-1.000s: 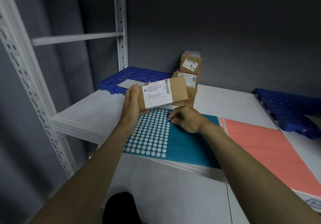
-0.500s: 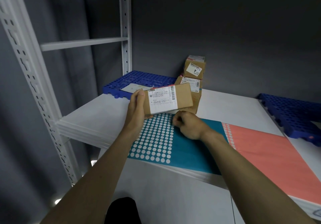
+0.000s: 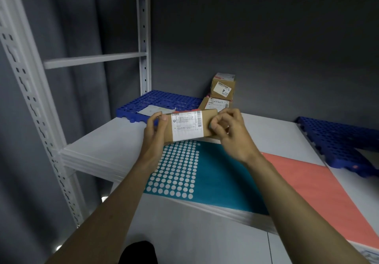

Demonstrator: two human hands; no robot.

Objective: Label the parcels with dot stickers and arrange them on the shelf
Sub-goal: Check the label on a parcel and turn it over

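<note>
Cardboard parcel (image 3: 192,125) gripped at its left end by my left hand (image 3: 155,132), my right hand (image 3: 229,132) pinching its right end above the teal dot-sticker sheet (image 3: 215,173).

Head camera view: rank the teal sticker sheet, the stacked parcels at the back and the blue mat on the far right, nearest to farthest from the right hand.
From the right hand:
1. Stacked parcels, just behind it.
2. Teal sticker sheet, just below it; too close to call against the parcels.
3. Blue mat, far right, clearly farthest.
</note>
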